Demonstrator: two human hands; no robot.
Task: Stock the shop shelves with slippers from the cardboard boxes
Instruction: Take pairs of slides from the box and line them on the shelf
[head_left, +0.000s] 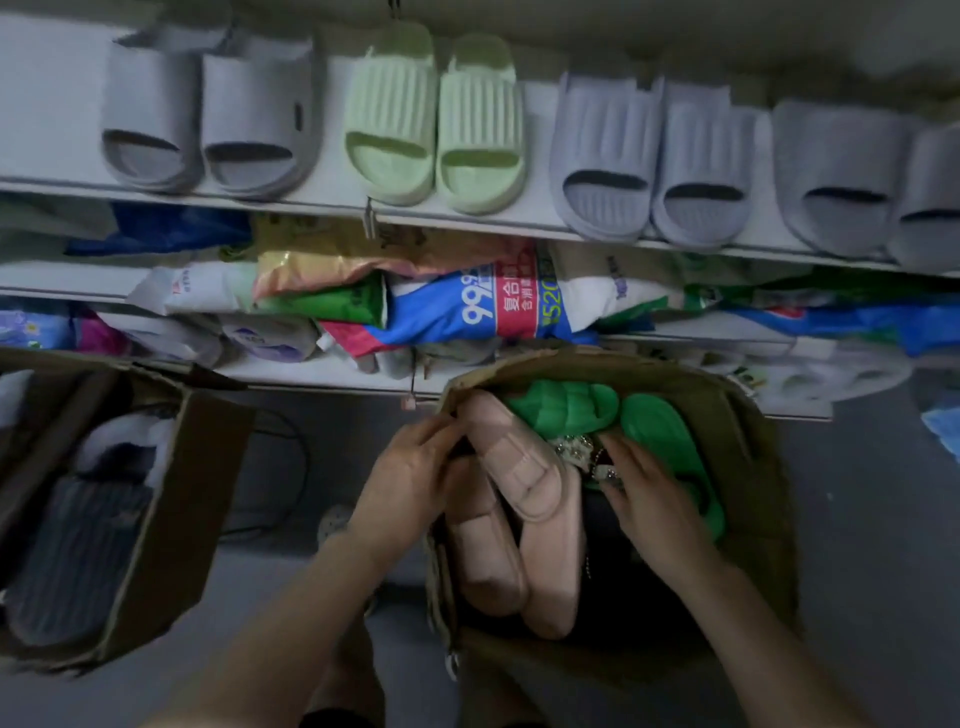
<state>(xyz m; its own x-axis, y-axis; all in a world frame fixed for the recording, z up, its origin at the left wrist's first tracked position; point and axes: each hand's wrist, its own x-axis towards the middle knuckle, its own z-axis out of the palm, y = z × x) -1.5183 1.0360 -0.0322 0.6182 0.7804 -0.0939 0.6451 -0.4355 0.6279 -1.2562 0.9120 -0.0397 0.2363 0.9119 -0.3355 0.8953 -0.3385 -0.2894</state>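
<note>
Pink slipper (521, 470) in left hand (410, 486); bag (457, 317) reads "520".

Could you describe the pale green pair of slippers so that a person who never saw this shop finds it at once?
Start at the white top shelf, where slippers stand in a row. The pale green pair is second from the left, between a smooth grey pair and a ribbed lilac pair. It is the only green pair on that shelf.
</note>
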